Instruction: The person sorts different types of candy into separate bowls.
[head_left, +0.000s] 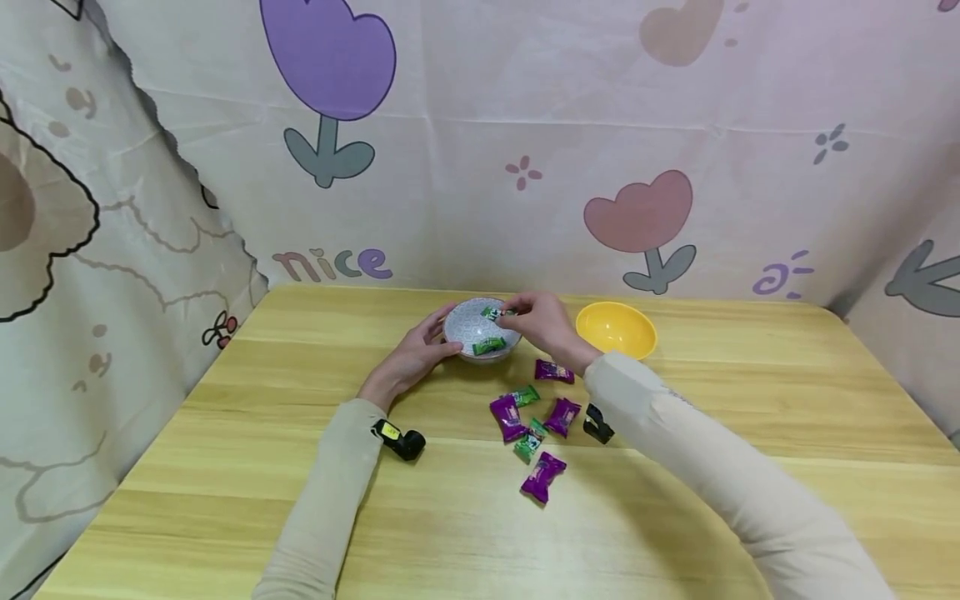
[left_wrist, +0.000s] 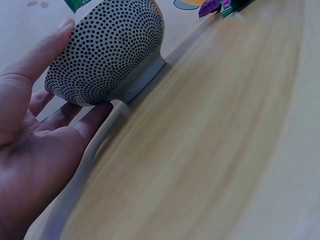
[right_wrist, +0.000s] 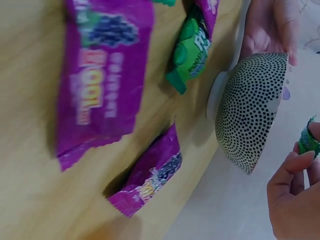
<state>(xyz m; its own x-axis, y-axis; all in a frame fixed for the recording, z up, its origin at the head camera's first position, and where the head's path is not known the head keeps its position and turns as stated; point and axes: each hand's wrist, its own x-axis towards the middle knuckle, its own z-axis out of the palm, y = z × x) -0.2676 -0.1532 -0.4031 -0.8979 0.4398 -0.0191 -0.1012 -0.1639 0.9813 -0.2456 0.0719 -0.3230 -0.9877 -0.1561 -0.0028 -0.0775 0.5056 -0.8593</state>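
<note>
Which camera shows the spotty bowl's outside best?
The right wrist view: it shows the spotty bowl from the side, with rim, dots and foot in the picture. The left wrist view shows big dots and the foot, but cuts off the top. The head view mostly shows inside, where a green sweet lies.

Pale printed backdrop (head_left: 465,83) is hanging behind the wooden table (head_left: 225,483). Above the table's far edge, purple tulip print (head_left: 330,62) and "nice" lettering (head_left: 332,265) are showing toward its left, pink tulip print (head_left: 647,218) toward its right. Side cloth (head_left: 161,350) is hanging left of the table.
</note>
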